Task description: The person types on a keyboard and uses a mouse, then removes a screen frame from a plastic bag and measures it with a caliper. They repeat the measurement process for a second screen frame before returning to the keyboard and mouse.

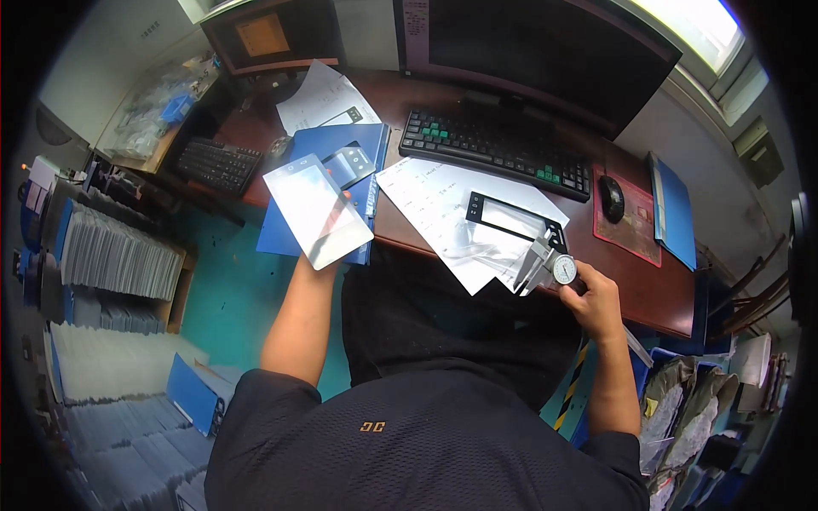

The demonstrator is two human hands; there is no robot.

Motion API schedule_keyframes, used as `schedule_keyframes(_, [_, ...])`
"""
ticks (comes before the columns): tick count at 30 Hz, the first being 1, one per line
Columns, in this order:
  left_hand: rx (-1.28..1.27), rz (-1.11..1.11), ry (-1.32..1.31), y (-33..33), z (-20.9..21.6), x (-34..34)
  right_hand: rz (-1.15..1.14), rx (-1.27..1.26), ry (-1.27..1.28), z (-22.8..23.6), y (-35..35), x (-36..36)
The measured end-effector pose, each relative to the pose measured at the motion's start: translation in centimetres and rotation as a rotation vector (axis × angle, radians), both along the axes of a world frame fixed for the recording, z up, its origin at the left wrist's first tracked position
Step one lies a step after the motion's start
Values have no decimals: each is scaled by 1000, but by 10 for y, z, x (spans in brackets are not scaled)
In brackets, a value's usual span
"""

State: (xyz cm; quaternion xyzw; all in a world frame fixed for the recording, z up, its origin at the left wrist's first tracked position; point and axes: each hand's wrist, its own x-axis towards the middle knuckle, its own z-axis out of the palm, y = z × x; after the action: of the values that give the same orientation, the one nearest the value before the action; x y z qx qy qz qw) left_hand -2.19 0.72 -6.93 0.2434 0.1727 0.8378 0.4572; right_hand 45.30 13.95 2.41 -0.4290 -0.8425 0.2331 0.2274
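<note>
My left hand (346, 196) is closed on a pale rectangular glass panel (311, 200), raised over a blue folder (281, 223). Most of that hand is hidden behind the panel, with fingertips showing at its right edge. A smaller dark-bordered panel (351, 163) shows just behind it, partly covered; I cannot tell whether it is held or lying on the folder. My right hand (594, 298) grips a dial caliper (563, 269), whose jaws point up and left. Beside those jaws, a black-framed panel (474, 209) rests on white papers (426, 200) and clear film.
A keyboard (494, 152) and large monitor (528, 60) stand behind the papers. To the right are a mouse (611, 198) on a red mat (635, 230) and another blue folder (673, 209). Stacked sheets (115, 255) fill shelves at left; a second keyboard (216, 164) sits far left.
</note>
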Motion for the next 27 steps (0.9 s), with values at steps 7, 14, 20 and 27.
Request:
schedule_keyframes(7, [-300, -140, -384, -7, 20, 25, -111, 67, -17, 1, 17, 22])
schedule_keyframes(14, [-157, -344, -624, 28, 42, 82, -296, -73, 65, 3, 20, 32])
schedule_keyframes(20, [-201, -314, -405, 43, 51, 115, -309, -79, 76, 0, 23, 32])
schedule_keyframes(27, [-232, -166, -381, 33, 22, 60, -400, -83, 33, -11, 28, 70])
